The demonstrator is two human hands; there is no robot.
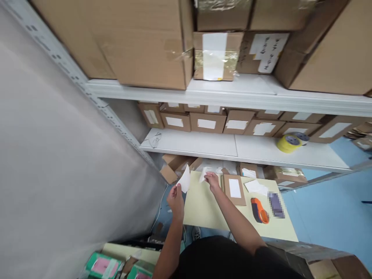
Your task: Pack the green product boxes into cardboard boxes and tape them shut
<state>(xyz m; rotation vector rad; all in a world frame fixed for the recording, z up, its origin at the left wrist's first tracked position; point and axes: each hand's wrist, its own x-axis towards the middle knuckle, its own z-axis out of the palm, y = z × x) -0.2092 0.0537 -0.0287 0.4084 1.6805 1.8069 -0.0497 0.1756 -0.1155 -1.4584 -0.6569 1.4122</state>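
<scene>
Held between the thumb and fingers of my left hand [176, 200] is a white paper sheet [184, 179], slightly curled, over the left edge of the pale yellow table [200, 209]. My right hand [212, 180] pinches another small white piece of paper [204, 175] near the back of the table. Just right of that hand lies a flat brown cardboard box [238, 193] with a white label [234, 188] on top. The two hands are apart from each other.
Farther right on the table lie white papers [257, 187], an orange and dark handheld tool [259, 211] and a pixelated purple item [276, 204]. Behind stands a white shelf [192, 142] with labelled boxes and yellow tape rolls [288, 143]. An open carton [174, 166] sits beneath it; a grey wall is left.
</scene>
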